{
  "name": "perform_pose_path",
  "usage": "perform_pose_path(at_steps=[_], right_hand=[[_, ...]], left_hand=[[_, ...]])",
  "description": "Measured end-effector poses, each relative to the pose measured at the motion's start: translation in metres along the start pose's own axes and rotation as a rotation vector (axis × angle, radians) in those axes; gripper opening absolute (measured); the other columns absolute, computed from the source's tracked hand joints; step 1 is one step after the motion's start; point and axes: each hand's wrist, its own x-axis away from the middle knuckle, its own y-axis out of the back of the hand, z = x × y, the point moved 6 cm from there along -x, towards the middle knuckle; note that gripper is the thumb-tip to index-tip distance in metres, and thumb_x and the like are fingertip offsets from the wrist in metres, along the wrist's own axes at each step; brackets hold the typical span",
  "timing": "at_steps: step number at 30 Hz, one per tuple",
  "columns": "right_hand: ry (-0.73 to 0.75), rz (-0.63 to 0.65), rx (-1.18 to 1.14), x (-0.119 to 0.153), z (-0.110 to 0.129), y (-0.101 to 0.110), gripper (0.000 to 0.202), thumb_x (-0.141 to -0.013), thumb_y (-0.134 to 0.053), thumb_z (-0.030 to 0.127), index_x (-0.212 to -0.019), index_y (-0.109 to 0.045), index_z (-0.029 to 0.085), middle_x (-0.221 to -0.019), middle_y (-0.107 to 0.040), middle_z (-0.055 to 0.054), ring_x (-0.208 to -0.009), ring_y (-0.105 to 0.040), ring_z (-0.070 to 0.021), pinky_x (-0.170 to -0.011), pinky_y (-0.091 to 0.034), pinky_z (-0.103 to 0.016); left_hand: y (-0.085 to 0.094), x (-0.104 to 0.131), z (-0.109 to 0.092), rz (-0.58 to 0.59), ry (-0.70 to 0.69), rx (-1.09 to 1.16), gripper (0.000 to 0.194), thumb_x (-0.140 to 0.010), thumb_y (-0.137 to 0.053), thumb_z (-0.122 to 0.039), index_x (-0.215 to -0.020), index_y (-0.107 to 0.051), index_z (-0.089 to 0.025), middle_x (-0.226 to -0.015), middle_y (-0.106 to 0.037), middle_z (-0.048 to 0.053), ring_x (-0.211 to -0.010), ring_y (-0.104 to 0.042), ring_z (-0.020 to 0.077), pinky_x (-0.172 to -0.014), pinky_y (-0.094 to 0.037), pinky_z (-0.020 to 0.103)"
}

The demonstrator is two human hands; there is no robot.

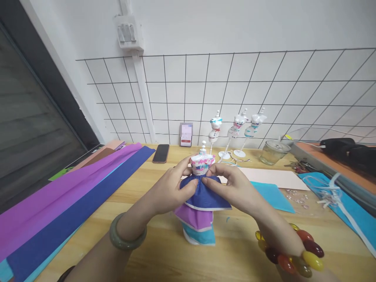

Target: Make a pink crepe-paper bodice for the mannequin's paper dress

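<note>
A miniature dress form [202, 161] with a white, pink and blue patterned bodice stands upright on the table in front of me. Around it hangs a tiered skirt: a navy top tier [205, 197], a purple middle tier [195, 217] and a turquoise bottom tier [199, 235]. My left hand [173, 186] is closed at the waist, its thumb pressing the gathered navy tier and its fingers behind the form. From the other side, my right hand [230, 184] pinches the same waist edge between thumb and fingers. Whether any fastening lies under the fingertips cannot be seen.
Three more dress forms [216, 127] stand at the back. Purple [88, 188] and navy sheets [96, 196] lie left. Near the wall are a dark phone [161, 153], a propped lit phone [186, 135] and a glass jar [273, 152]. Turquoise pieces [272, 196] and clear beads [296, 197] lie right.
</note>
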Motion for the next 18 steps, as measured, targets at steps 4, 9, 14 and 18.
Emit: perform_pose_path(at_steps=[4, 9, 14, 18], right_hand=[[0.008, 0.017, -0.007, 0.000, 0.001, -0.001, 0.018, -0.084, -0.057, 0.031, -0.072, -0.056, 0.018, -0.074, -0.060, -0.002, -0.070, -0.054, -0.0164, -0.059, -0.045, -0.028], [-0.018, 0.023, -0.024, 0.001, 0.001, -0.003, 0.017, -0.083, -0.057, 0.031, -0.072, -0.055, 0.019, -0.076, -0.060, -0.002, -0.071, -0.053, -0.0160, -0.061, -0.044, -0.028], [-0.004, 0.028, -0.036, 0.001, 0.003, -0.004, 0.017, -0.084, -0.057, 0.031, -0.072, -0.055, 0.019, -0.074, -0.059, -0.002, -0.070, -0.053, -0.0160, -0.061, -0.044, -0.028], [0.001, 0.025, -0.035, 0.001, 0.003, -0.005, 0.017, -0.086, -0.057, 0.031, -0.074, -0.057, 0.019, -0.074, -0.060, -0.001, -0.068, -0.054, -0.0151, -0.059, -0.045, -0.026]], left_hand=[[0.000, -0.001, 0.003, -0.053, 0.017, -0.011, 0.040, -0.083, -0.054, -0.019, -0.123, -0.051, -0.022, -0.115, -0.067, 0.006, -0.107, -0.062, 0.0212, -0.089, -0.049, 0.030], [0.000, -0.002, 0.007, -0.104, 0.021, 0.002, 0.032, -0.084, -0.054, -0.019, -0.115, -0.054, -0.022, -0.111, -0.068, 0.005, -0.103, -0.063, 0.0202, -0.090, -0.049, 0.031], [-0.001, -0.002, 0.010, -0.109, 0.055, 0.041, 0.032, -0.083, -0.054, -0.017, -0.115, -0.055, -0.023, -0.114, -0.068, 0.005, -0.105, -0.063, 0.0194, -0.090, -0.048, 0.029], [-0.001, -0.003, 0.018, -0.104, 0.140, 0.156, 0.043, -0.082, -0.056, -0.019, -0.125, -0.050, -0.023, -0.111, -0.069, 0.006, -0.099, -0.065, 0.0197, -0.081, -0.051, 0.028]])
